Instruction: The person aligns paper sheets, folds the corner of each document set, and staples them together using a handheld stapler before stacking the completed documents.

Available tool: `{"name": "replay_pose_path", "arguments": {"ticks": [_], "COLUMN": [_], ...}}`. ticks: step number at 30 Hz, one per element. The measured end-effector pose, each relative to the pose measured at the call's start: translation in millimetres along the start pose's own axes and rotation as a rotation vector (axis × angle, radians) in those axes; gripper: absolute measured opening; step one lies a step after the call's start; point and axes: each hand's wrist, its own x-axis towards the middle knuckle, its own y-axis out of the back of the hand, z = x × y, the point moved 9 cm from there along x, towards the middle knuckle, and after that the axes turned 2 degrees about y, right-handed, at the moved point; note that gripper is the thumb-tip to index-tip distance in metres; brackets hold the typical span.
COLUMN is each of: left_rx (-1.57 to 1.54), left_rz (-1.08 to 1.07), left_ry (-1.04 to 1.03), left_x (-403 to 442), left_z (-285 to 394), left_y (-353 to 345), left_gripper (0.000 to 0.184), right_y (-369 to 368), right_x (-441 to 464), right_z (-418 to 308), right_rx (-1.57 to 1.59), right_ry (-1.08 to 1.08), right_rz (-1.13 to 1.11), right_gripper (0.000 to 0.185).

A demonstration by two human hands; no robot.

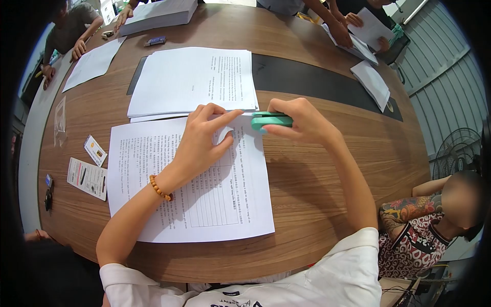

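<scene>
The right hand (299, 120) hides the rear of the green stapler (271, 122), so how far its jaws part is hard to tell. It is closed around the stapler, thumb below and fingers above, at the upper right corner of the form (220, 204). Whether the stapler touches the paper cannot be told. The left hand (207, 135) lies palm down on the form, fingers spread and partly bent, covering some of its print and table lines. A bit of white paper curls up between its thumb and index finger; its source is unclear. The form's print is too small to read with certainty, and its number of sheets cannot be told.

The stack (189, 77) just beyond the form covers part of the dark strip (307, 77) in the desk (317, 179). The thick pile (158, 18) is cut off at the top edge. People around the desk are partly out of view, so their full number is uncertain; one person (419, 225) sits at the right, face blurred.

Counted: two hands of the wearer, one stapler, one beaded bracelet (160, 188) on the left wrist, two printed cards (87, 178) left of the form, one clear wrapper (60, 120) and one fan (455, 148).
</scene>
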Motion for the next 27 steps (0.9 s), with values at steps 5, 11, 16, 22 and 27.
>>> {"name": "replay_pose_path", "arguments": {"ticks": [5, 11, 16, 22, 27], "left_rx": [0.027, 0.012, 0.014, 0.014, -0.102], "left_rz": [0.023, 0.008, -0.004, 0.044, 0.118], "left_ry": [-0.03, -0.004, 0.001, -0.049, -0.074], "left_x": [0.0, 0.6, -0.1, 2.3, 9.6], "left_z": [3.3, 1.1, -2.7, -3.8, 0.2], "left_y": [1.1, 0.9, -1.8, 1.6, 24.1], "left_gripper": [0.038, 0.038, 0.044, 0.045, 0.028], "right_y": [-5.2, -4.4, 10.9, 23.9, 7.4], "right_x": [2.5, 2.5, -13.7, -88.6, -135.0], "right_z": [15.3, 13.7, 6.1, 83.2, 109.1], "right_rx": [-0.018, 0.013, 0.128, 0.357, 0.619], "right_ry": [0.043, 0.027, 0.02, -0.409, -0.427], "right_rz": [0.015, -0.016, 0.049, 0.274, 0.698], "right_gripper": [0.029, 0.026, 0.024, 0.028, 0.03]}}
